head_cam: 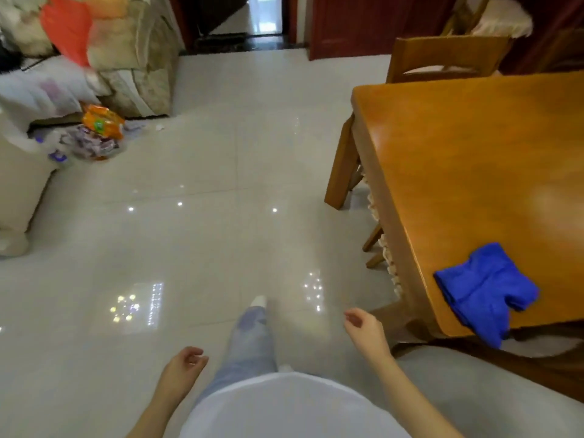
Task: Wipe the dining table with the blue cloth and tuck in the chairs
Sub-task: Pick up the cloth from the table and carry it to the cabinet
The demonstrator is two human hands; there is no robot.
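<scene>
Beyond the right hand's (363, 327) loosely curled fingers (352, 318), up and to their right, the blue cloth (483, 289) lies crumpled on the near corner of the wooden surface (474, 159), one fold drooping over the near edge. Both hands hang free over the floor (205, 216) and hold nothing: the left hand (183, 368) has its fingers (194, 355) half bent and slack, well apart from the cloth, and the right hand is nearer to it but touches neither the cloth nor the surface. That surface is a glossy, honey-coloured rectangle with rounded corners and thick square legs. A chair (442, 58) of the same wood stands at its far end, its curved slatted back just beside the edge, and the legs and lace-fringed seat cover of another chair (379, 241) show under the long side ahead of the right fingers. Pale glazed tiles, shiny enough to mirror ceiling lights, cover the floor. Far ahead of the left fingers, translucent plastic bags (91, 137) sag on the floor with orange and purple packets inside them, next to a beige patterned sofa (136, 64) heaped with soft, blurred fabrics. A leg in light jeans (249, 339) stands between the two hands.
</scene>
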